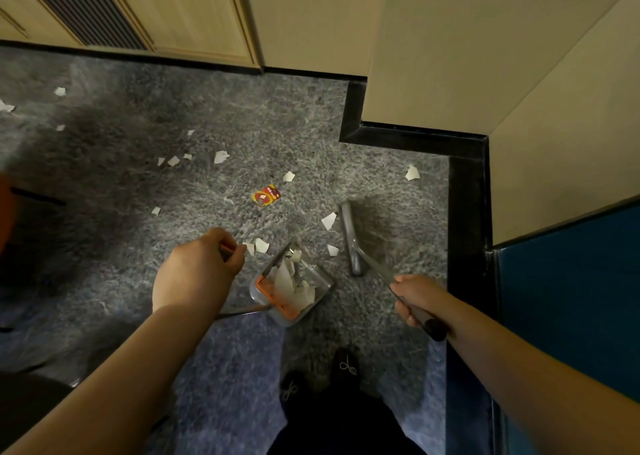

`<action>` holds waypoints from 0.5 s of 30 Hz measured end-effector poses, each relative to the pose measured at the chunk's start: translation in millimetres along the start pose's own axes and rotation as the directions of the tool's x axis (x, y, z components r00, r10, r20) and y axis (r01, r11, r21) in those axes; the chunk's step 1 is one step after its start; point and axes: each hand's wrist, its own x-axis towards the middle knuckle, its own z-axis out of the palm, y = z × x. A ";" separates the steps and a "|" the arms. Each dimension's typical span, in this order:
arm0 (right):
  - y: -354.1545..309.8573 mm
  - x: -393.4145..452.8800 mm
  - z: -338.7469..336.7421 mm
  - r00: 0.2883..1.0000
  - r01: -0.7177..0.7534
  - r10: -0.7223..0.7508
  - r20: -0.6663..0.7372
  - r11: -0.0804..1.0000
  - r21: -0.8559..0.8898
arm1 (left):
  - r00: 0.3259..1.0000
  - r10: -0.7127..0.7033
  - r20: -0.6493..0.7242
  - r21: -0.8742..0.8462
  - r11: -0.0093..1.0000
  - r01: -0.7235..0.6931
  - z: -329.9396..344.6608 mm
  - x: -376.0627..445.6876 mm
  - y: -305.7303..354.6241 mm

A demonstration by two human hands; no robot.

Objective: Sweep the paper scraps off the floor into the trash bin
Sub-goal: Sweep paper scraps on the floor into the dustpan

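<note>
My left hand (pixel 197 271) grips the long handle of a grey dustpan (pixel 320 279) that rests on the carpet and holds several white paper scraps. My right hand (pixel 417 298) holds the handle of a grey broom (pixel 351 238), whose head lies on the floor just right of the dustpan. White paper scraps (pixel 329 220) lie between broom and dustpan, and more scraps are scattered to the left and beyond. A red and yellow wrapper (pixel 266 195) lies on the carpet past the dustpan. One scrap (pixel 412 173) sits near the black skirting. No trash bin is in view.
Grey carpet (pixel 242 125) covers the floor. Beige walls with black skirting (pixel 467 191) form a corner close on the right. A blue panel (pixel 571 281) stands at the right. Wooden doors with a vent are at the back left. My black shoes (pixel 346 368) are below the dustpan.
</note>
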 end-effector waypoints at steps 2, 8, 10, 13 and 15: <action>-2.6 1.4 -1.3 0.999 0.032 -0.032 -0.006 0.999 0.008 | 1.000 -0.013 -0.013 -0.008 1.000 0.013 -1.8 4.0 -1.4; -8.8 -5.0 -18.4 0.994 0.091 -0.086 -0.063 0.993 0.075 | 1.000 -0.019 -0.009 -0.030 0.999 0.019 -8.3 20.0 -1.6; -15.8 -7.3 -26.8 0.991 0.104 -0.096 -0.094 0.992 0.076 | 1.000 -0.023 -0.007 -0.044 0.999 0.023 -12.9 27.7 -0.7; -25.2 -4.3 -43.2 0.989 0.092 -0.077 -0.127 0.988 0.121 | 1.000 -0.014 0.007 -0.059 0.998 0.014 -21.2 41.0 2.6; -30.9 0.6 -56.1 0.987 0.091 -0.077 -0.141 0.991 0.094 | 1.000 -0.017 0.009 -0.052 0.998 0.018 -25.3 49.1 7.3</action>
